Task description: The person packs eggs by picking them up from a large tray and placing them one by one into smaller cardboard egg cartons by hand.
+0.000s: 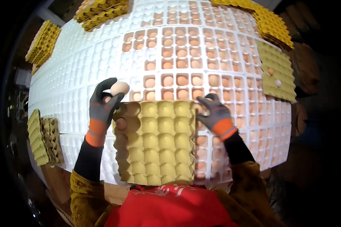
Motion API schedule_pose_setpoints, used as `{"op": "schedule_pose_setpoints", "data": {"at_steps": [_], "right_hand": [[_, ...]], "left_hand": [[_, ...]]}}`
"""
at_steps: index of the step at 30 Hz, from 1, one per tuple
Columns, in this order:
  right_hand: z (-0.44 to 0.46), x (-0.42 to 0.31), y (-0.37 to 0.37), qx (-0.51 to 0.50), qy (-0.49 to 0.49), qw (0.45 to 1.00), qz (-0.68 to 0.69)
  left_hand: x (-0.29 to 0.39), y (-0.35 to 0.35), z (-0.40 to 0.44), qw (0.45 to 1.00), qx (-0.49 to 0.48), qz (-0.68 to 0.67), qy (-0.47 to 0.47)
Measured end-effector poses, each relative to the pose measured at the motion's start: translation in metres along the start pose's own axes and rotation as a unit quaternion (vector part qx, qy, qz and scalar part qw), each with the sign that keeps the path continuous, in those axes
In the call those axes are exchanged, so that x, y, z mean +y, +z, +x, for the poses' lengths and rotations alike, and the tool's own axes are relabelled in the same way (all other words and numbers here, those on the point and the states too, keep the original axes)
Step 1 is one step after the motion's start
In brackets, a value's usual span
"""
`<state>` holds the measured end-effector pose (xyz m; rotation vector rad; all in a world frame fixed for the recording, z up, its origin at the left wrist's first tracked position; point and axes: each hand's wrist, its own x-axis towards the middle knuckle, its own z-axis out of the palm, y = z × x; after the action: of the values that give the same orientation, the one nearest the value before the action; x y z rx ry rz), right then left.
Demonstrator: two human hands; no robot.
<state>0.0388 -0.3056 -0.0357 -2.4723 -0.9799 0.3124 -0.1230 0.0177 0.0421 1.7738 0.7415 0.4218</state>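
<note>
My left hand (103, 100), in a grey glove with an orange cuff, holds a pale egg (119, 88) between thumb and fingers above the white grid. A second egg shows partly inside its palm. In front of me lies a yellow pulp tray (166, 140); one brown egg (121, 124) sits near its upper left corner, and its other visible cups hold no eggs. At the tray's upper right edge, my right hand (215, 113) has its gloved fingers bent and apart, over white cells with eggs. I see nothing in its fingers.
White gridded trays (79, 72) cover the table, with brown eggs in many middle and right cells. Stacked yellow trays (43, 41) stand at the back left, more (272, 24) at the back right. A pulp tray (278, 72) at right bears two eggs. Trays (39, 138) lean at left.
</note>
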Motion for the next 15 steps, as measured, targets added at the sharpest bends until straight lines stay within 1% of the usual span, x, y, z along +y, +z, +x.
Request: {"op": "schedule_pose_setpoints", "data": {"at_steps": [1,3,4,5,6,7,8,9,11,13,14,15], "right_hand": [[0.008,-0.002,-0.015,0.005,0.013,0.997,0.074],[0.037,0.002,-0.033,0.041,-0.011,0.978,0.204],[0.053,-0.009,-0.044,-0.013,0.035,0.946,0.322],[0.074,-0.016,-0.037,-0.025,0.007,0.943,0.331],[0.094,-0.023,-0.030,-0.038,-0.021,0.939,0.341],[0.117,-0.037,-0.019,-0.033,-0.060,0.939,0.338],[0.140,-0.050,-0.008,-0.029,-0.098,0.936,0.336],[0.162,-0.063,0.005,-0.010,-0.140,0.936,0.324],[0.200,-0.082,0.034,0.045,-0.186,0.934,0.301],[0.229,-0.091,0.065,0.088,-0.192,0.953,0.217],[0.238,-0.091,0.077,0.089,-0.184,0.962,0.182],[0.244,-0.092,0.085,0.061,-0.149,0.977,0.137]], "left_hand": [[-0.004,-0.004,0.013,1.000,-0.009,0.004,-0.014],[-0.021,-0.014,0.036,0.999,-0.045,0.005,-0.013],[-0.032,-0.015,0.048,0.996,-0.050,0.076,-0.001],[-0.042,-0.011,0.057,0.993,-0.065,0.102,0.014],[-0.052,-0.003,0.067,0.982,-0.082,0.163,0.047],[-0.063,0.005,0.077,0.967,-0.098,0.222,0.079],[-0.079,0.012,0.085,0.934,-0.133,0.307,0.124],[-0.088,0.018,0.092,0.890,-0.168,0.390,0.167],[-0.079,0.028,0.096,0.870,-0.173,0.439,0.142],[-0.055,0.026,0.107,0.907,-0.165,0.380,0.083],[-0.057,0.024,0.117,0.937,-0.132,0.311,0.087],[-0.061,0.023,0.126,0.962,-0.099,0.238,0.089]]}}
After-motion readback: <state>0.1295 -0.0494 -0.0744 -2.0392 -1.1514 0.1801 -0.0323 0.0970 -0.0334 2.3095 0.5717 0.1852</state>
